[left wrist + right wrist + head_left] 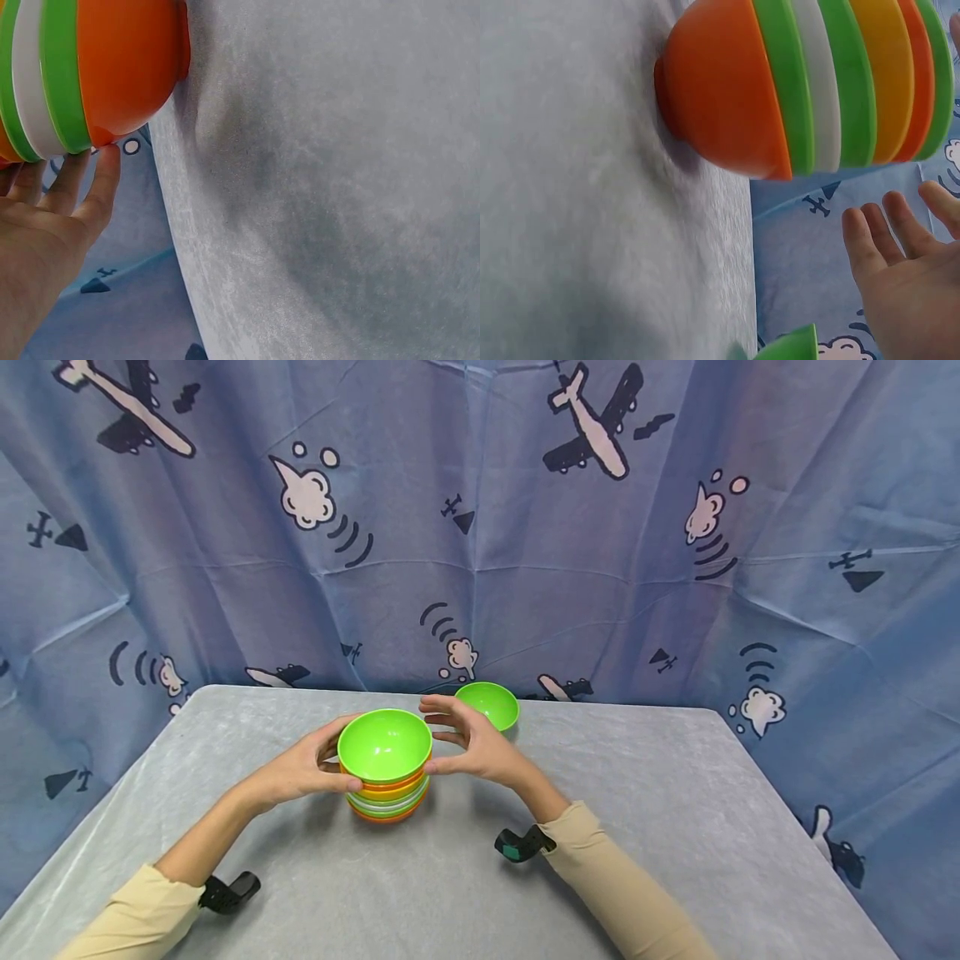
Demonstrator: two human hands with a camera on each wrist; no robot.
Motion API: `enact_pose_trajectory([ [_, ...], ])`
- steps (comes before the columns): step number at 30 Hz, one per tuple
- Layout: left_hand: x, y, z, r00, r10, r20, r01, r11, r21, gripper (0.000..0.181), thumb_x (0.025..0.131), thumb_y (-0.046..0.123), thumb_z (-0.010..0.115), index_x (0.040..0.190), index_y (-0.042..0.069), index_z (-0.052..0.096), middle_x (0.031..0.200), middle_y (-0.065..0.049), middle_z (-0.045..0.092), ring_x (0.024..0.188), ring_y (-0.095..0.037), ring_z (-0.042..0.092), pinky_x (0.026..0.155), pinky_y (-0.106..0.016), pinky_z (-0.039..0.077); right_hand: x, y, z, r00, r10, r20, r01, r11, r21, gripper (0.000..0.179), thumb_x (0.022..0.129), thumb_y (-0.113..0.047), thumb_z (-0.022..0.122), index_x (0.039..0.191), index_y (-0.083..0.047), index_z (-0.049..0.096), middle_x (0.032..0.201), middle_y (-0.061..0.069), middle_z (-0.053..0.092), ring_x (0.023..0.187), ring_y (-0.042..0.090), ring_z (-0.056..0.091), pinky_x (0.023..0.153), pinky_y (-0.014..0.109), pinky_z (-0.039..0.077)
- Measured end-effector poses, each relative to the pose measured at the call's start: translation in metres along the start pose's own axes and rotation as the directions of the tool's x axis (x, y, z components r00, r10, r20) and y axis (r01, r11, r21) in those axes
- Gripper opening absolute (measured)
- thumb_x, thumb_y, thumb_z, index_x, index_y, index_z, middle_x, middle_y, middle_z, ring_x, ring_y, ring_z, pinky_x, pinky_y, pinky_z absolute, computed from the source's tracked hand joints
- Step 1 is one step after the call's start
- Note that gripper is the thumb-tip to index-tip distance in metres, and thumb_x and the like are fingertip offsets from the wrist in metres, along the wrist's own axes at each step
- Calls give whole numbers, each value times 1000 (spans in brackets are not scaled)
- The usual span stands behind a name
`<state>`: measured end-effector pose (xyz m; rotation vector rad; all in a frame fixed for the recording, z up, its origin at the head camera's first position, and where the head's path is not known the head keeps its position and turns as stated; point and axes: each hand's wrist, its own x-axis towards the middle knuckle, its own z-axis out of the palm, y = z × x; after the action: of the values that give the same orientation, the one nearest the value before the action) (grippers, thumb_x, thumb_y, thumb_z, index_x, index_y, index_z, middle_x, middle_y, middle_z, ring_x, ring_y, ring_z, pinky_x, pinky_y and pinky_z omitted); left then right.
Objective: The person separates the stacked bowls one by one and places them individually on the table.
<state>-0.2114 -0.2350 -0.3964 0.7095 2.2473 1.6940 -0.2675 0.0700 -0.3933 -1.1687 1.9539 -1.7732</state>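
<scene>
A stack of nested bowls (384, 747) stands upright on the table. Its bottom bowl (718, 90) is orange, with green, white, yellow-orange and orange rims above, and a green bowl (937, 82) on top. My left hand (303, 766) holds the stack from the left side, thumb at the front near the upper rims, fingers round the far side. In the left wrist view its fingertips (111, 154) touch the rims. On the right, my right hand (480, 745) is spread beside the top bowl, holding nothing. The right wrist view shows a gap between its fingers and the stack.
A separate green bowl (489, 703) sits at the table's back edge, behind my right hand. Grey cloth covers the table (645, 810). A blue curtain (405, 568) printed with planes hangs behind it. Black straps with small devices are on both wrists.
</scene>
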Motion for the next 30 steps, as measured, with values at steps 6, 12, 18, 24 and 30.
enact_pose_trajectory([
  [6,1,1,0,1000,8,7,-8,1000,-5,88,87,14,81,158,9,31,149,-15,44,135,-38,43,103,-49,44,5,3,7,1000,-1,26,0,1000,11,92,80,-22,91,154,-6,39,152,13,42,140,32,40,109,41,40],
  [12,1,1,-1,1000,16,13,-16,1000,-12,87,87,13,81,158,9,31,148,-15,45,134,-37,44,103,-46,45,11,4,14,998,-23,54,23,1000,-12,102,76,-42,91,155,-5,37,153,8,41,139,27,41,109,39,40],
  [18,0,0,-1,1000,18,16,-17,1000,-15,88,87,13,81,159,8,30,148,-15,45,133,-37,45,103,-45,45,16,5,18,997,-9,73,12,999,-47,101,76,-43,91,155,-8,39,149,5,45,132,22,47,107,40,42],
  [24,1,0,-1,1000,17,14,-17,1000,-12,87,88,13,81,158,9,31,148,-15,45,134,-37,45,103,-47,44,21,7,18,995,9,95,-6,999,-38,110,71,-52,91,156,-7,37,144,6,50,127,22,52,105,43,44],
  [30,1,1,-1,1000,12,13,-12,1000,-6,87,87,14,81,158,8,31,147,-15,46,133,-37,45,103,-48,44,23,8,19,993,18,120,-19,1000,2,108,74,-40,93,156,-2,34,142,8,51,126,23,53,105,41,45],
])
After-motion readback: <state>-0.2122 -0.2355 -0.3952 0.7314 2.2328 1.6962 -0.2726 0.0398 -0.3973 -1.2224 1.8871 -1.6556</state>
